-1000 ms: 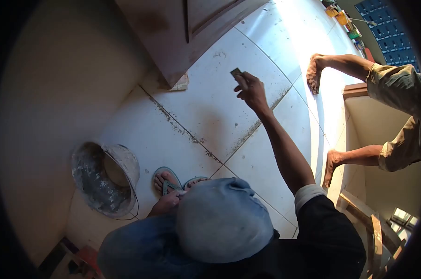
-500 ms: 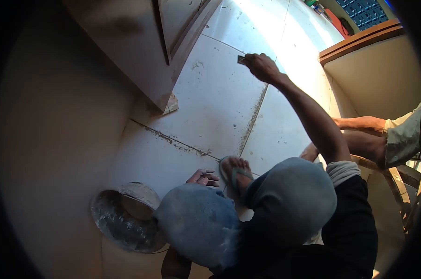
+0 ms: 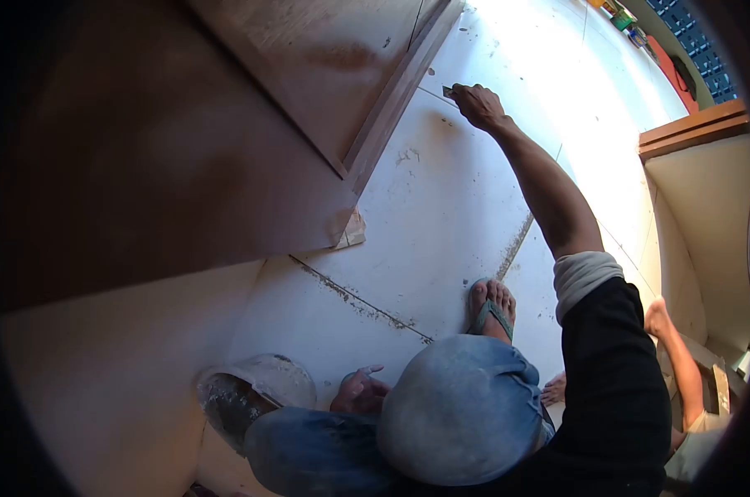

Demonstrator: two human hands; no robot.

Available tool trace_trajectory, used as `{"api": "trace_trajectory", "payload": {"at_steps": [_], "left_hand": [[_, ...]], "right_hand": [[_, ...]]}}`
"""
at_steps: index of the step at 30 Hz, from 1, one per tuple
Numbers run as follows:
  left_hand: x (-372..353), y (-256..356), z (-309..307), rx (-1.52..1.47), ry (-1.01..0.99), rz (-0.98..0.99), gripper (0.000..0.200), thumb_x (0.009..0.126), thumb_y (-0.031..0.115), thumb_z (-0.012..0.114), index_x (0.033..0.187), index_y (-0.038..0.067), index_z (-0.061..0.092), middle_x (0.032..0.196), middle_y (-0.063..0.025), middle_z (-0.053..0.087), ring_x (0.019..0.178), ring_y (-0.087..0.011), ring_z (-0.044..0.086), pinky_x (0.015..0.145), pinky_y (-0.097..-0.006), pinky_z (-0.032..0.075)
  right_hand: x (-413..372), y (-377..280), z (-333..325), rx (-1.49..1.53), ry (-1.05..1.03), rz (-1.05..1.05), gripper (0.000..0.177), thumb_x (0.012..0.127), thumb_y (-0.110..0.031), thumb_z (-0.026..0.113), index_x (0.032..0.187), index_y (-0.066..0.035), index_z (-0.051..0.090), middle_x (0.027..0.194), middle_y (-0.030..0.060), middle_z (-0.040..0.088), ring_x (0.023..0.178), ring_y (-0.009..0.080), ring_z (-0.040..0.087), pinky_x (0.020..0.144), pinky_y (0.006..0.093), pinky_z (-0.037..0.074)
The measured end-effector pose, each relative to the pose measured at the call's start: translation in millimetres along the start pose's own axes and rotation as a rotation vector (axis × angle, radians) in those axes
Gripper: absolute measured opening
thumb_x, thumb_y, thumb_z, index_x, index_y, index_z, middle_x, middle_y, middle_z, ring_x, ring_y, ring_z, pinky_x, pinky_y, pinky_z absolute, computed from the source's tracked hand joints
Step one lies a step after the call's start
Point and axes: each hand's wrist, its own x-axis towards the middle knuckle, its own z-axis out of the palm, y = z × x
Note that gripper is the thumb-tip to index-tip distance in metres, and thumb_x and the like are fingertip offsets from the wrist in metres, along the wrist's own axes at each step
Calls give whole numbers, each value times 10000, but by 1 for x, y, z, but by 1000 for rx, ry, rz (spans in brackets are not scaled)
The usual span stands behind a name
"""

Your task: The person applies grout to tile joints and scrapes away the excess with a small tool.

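My right hand [image 3: 479, 106] is closed on a small flat dark blade [image 3: 448, 92], which pokes out past the fingertips; its exact kind is too small to tell. It is held out over the pale floor tiles [image 3: 433, 199], near a tile joint and beside the wooden door's edge. Low beside my bent knee is my left hand [image 3: 360, 391], fingers loosely curled and apart, with nothing visible in it. Part of that hand is hidden by the knee. A whitish-stained bucket [image 3: 288, 377], tilted in view, stands just left of it.
A brown wooden door [image 3: 251, 182] spans the upper left, with a small wood piece [image 3: 354, 229] under its corner. Dirt lines the tile joints [image 3: 358, 302]. Another person's bare leg [image 3: 680, 364] is at right, below a wood-topped low wall [image 3: 694, 128].
My right arm reaches farther forward, bringing the blade close to the door's edge. The view has shifted, so the door fills more of it. My left hand stays low beside the bucket.
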Motion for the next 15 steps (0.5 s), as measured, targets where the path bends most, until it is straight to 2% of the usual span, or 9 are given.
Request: {"api": "trace_trajectory", "payload": {"at_steps": [3,5,7,9,11,15], "left_hand": [[-6,21,18,-19,53,-36,584,1056,340,494,1507,0,346,1307,-207,567,1184,-248,574,960,-398,510],[-4,31,31,-28,74,-57,586,1056,339,496,1508,-1,346,1304,-206,569,1180,-247,576,959,-396,510],[1,42,41,-31,96,-70,587,1055,338,497,1509,-2,346,1302,-206,572,1177,-246,578,959,-395,510],[10,50,51,-26,100,-80,589,1054,337,499,1509,-4,345,1299,-206,574,1173,-245,581,958,-393,510],[16,56,60,-24,100,-90,591,1053,336,500,1510,-5,345,1297,-205,577,1169,-244,583,957,-391,510],[23,62,76,-32,99,-102,595,1051,334,504,1511,-7,344,1292,-205,582,1162,-242,587,955,-388,510]], "right_hand": [[37,-3,21,-26,-7,-69,172,971,-118,519,970,-98,689,827,170,715,773,371,708,672,484,547],[46,-3,28,12,65,-191,190,974,-111,522,1014,-113,708,878,168,726,817,371,718,698,479,566],[47,-2,33,-2,-17,-155,203,980,-119,516,1037,-116,710,915,159,731,859,365,721,732,469,579],[45,3,40,-16,66,-211,205,984,-128,515,1050,-115,708,904,152,728,856,371,718,733,463,576],[32,17,38,-14,50,-204,200,990,-135,506,1033,-97,698,858,171,713,818,381,709,711,472,561],[-31,66,15,7,-45,-212,194,999,-124,485,958,-62,664,718,187,661,644,373,668,567,486,512]]}}
